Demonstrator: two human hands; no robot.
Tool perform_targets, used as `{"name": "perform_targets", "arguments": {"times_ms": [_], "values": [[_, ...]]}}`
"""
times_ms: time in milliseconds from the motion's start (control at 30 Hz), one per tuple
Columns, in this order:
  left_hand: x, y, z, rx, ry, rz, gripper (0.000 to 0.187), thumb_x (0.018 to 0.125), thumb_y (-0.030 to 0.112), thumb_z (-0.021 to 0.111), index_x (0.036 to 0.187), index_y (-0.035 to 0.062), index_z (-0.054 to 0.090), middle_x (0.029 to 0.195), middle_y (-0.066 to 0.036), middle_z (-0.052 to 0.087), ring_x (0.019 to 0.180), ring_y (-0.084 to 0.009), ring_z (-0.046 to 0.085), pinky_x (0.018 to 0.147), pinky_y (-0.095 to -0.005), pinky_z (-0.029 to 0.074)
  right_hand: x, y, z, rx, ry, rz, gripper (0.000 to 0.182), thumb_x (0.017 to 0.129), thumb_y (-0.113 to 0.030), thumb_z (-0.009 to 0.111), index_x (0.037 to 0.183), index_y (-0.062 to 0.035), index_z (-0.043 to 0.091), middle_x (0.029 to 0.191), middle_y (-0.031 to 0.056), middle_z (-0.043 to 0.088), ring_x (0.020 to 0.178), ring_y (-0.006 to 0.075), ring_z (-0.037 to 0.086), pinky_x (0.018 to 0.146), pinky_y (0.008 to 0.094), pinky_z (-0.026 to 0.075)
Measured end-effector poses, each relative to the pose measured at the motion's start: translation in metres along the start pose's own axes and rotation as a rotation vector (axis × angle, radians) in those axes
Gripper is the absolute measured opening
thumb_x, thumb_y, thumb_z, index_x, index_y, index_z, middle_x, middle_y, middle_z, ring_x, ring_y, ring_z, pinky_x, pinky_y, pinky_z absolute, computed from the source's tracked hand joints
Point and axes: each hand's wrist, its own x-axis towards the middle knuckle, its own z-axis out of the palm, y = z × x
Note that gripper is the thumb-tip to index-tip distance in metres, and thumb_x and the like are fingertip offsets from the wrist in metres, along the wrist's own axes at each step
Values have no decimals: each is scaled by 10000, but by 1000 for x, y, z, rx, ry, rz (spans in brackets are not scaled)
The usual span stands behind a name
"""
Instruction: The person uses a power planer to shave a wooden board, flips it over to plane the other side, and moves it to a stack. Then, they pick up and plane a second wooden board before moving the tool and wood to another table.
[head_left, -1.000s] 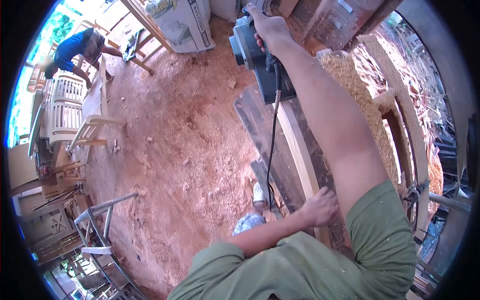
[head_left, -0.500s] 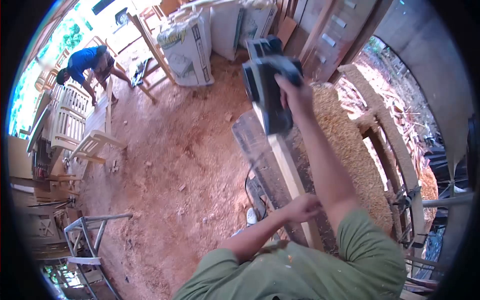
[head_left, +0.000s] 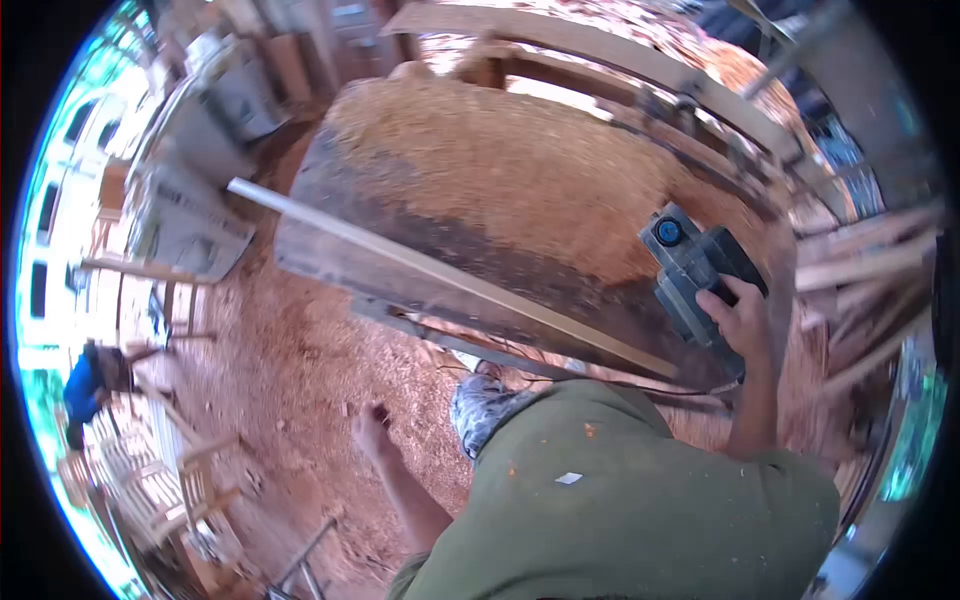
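My right hand [head_left: 738,312] grips the handle of a dark electric hand planer [head_left: 690,270] at the right end of the workbench [head_left: 330,215]. A round blue-centred knob shows on the planer's front. A long, pale, squared wooden strip [head_left: 450,280] lies along the bench's near edge, its far end sticking out past the bench on the left. The planer is apart from the strip. My left hand [head_left: 372,430] hangs over the floor, away from the bench, fingers loosely bent and a little blurred, with nothing visible in them.
Wood shavings [head_left: 520,170] are heaped along the bench's far side. Lumber [head_left: 870,270] is stacked at the right. White sacks [head_left: 190,215] stand at the left. Beyond them, a person in blue [head_left: 90,390] bends near wooden chairs [head_left: 150,465]. A cable [head_left: 530,372] runs along the near edge.
My view has turned right. The planer, in my right hand, has left the wooden strip and moved to the bench's right end. My left hand has come off the strip and swung out left.
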Motion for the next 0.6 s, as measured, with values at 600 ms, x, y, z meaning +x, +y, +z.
{"name": "perform_targets", "arguments": {"times_ms": [600], "values": [[-249, -97, 242, -125, -700, -264, 313, 864, 191, 628, 1096, -19, 606, 993, -121, 643, 893, -238, 648, 728, -383, 561, -30, 238, 35, 895, 70, 331, 347, 953, -375, 632, 889, -34, 642, 624, 29, 547, 459, 102, 496, 425, 249, 394]]}}
